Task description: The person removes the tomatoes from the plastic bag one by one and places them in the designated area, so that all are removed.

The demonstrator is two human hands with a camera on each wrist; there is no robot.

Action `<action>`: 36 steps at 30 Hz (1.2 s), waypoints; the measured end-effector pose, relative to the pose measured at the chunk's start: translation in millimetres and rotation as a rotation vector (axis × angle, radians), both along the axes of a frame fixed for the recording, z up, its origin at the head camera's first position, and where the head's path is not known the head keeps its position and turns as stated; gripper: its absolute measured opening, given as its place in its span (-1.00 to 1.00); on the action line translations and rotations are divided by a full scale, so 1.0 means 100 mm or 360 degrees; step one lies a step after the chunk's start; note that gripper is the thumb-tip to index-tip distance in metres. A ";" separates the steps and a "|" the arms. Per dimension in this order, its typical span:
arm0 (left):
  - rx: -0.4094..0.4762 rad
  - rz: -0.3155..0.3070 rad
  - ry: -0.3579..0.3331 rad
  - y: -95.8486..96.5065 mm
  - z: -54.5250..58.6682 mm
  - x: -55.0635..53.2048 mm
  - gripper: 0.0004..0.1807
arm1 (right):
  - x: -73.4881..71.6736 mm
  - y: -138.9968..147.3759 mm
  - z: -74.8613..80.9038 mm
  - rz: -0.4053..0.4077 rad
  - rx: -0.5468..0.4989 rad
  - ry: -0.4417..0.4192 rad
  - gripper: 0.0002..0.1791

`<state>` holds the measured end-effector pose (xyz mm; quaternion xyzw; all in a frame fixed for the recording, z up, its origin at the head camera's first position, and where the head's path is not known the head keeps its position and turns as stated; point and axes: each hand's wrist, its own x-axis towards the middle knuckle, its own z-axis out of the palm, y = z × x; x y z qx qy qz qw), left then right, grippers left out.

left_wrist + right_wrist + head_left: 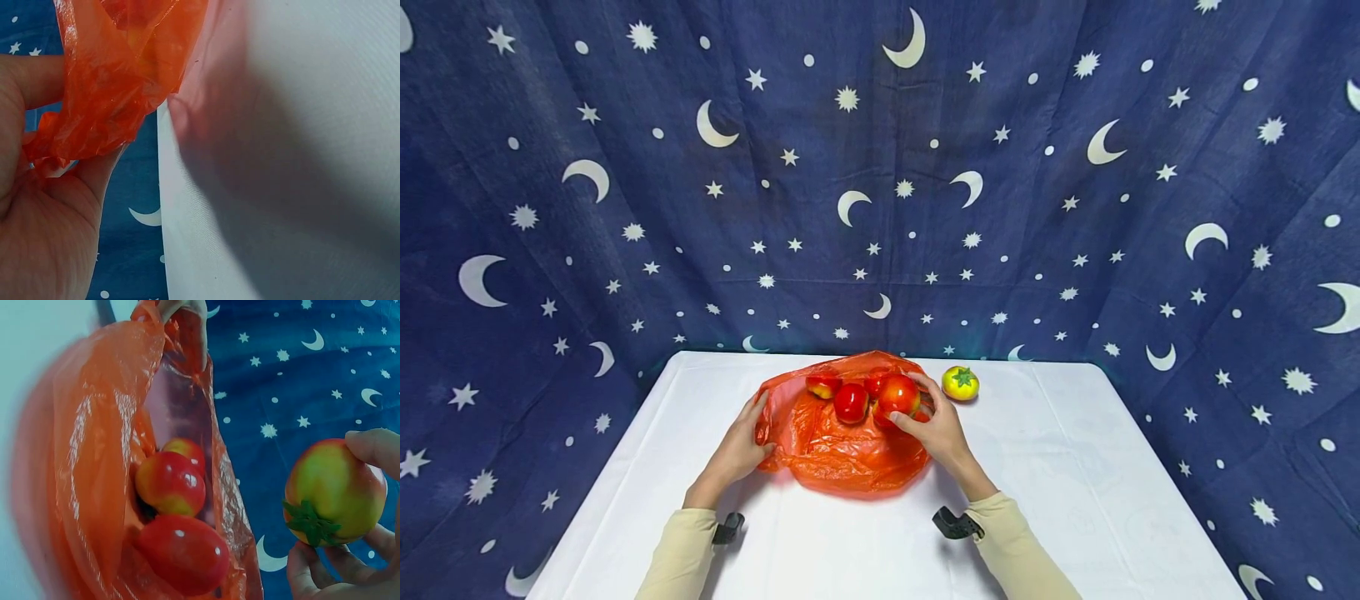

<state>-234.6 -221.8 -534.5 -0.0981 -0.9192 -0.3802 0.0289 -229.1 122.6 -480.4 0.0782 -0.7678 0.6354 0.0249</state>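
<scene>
An orange-red plastic bag lies on the white table with its mouth held wide. My left hand grips the bag's left edge, thumb on one side and fingers on the other. Between the thumb and fingers of my right hand is a red and yellow tomato with a green leafy top, held at the bag's right side. Inside the bag rest several shiny fruits, among them a red one and a red-yellow one. Part of the bag's contents is hidden behind the held tomato.
A yellow tomato with a green top sits on the table just right of the bag, near the back edge. Behind the table hangs a dark blue curtain printed with moons and stars.
</scene>
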 end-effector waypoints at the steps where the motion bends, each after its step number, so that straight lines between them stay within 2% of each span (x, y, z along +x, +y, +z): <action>1: 0.0000 -0.0004 0.0001 0.00 0.00 0.00 0.04 | 0.02 0.01 0.04 0.0007 -0.0021 -0.0011 -0.22; 7: -0.0002 -0.0006 0.0033 0.00 -0.02 -0.01 0.04 | 0.14 0.08 0.25 -0.0003 -0.0007 -0.0054 -0.24; 16: 0.0011 -0.0016 0.0041 0.01 -0.02 -0.01 0.05 | 0.11 0.25 0.28 -0.0051 0.0084 0.0013 -0.26; 26: 0.0022 -0.0007 -0.0021 0.00 -0.01 -0.01 0.05 | 0.14 0.33 0.37 -0.0095 0.0167 0.0075 -0.28; 33: 0.0013 -0.0009 0.0006 0.00 -0.01 0.00 0.06 | -0.03 0.54 0.07 -0.0145 0.0242 0.0241 -0.27; 36: 0.0017 -0.0014 0.0028 -0.01 -0.01 0.01 0.05 | -0.03 0.59 0.10 -0.0159 0.0286 0.0253 -0.26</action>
